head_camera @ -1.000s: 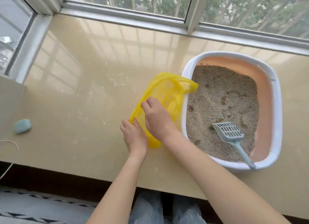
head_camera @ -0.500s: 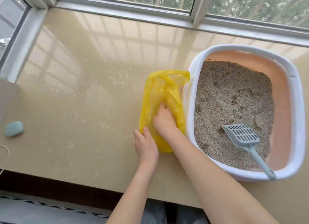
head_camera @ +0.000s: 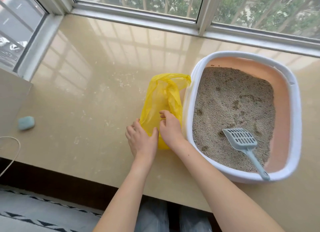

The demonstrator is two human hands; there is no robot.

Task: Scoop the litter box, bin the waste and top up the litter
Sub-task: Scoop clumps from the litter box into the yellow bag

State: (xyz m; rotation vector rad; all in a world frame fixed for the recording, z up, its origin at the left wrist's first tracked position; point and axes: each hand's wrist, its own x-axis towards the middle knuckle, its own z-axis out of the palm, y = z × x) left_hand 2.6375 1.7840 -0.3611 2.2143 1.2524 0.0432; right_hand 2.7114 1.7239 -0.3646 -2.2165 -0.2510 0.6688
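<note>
Hands both on the yellow bag [head_camera: 162, 101], close together at its near end. Left hand [head_camera: 141, 141] lies over the bag's near left corner, fingers fairly straight, thumb tucked against the plastic, pressing or lightly gripping; can't tell which. Right hand [head_camera: 170, 126] has fingers curled, pinching the thin plastic near the middle of the bag, seemingly working it open. Bag lies flat and limp on the sill [head_camera: 86, 93], its far handles touching the white rim of the litter box [head_camera: 294, 110]. Looks empty, no waste inside as far as visible.

Scoop [head_camera: 242, 139] sits untouched in the litter [head_camera: 233, 101], head resting on the surface, handle leaning on the near rim. Dark clumps dot the litter, so scooping looks not yet started. Judged progress: early, bag prep only. Scooping, binning and topping up all remain. No fresh litter supply in sight. Small blue block [head_camera: 26, 122] well apart on the left, near a white cord [head_camera: 12, 155].
</note>
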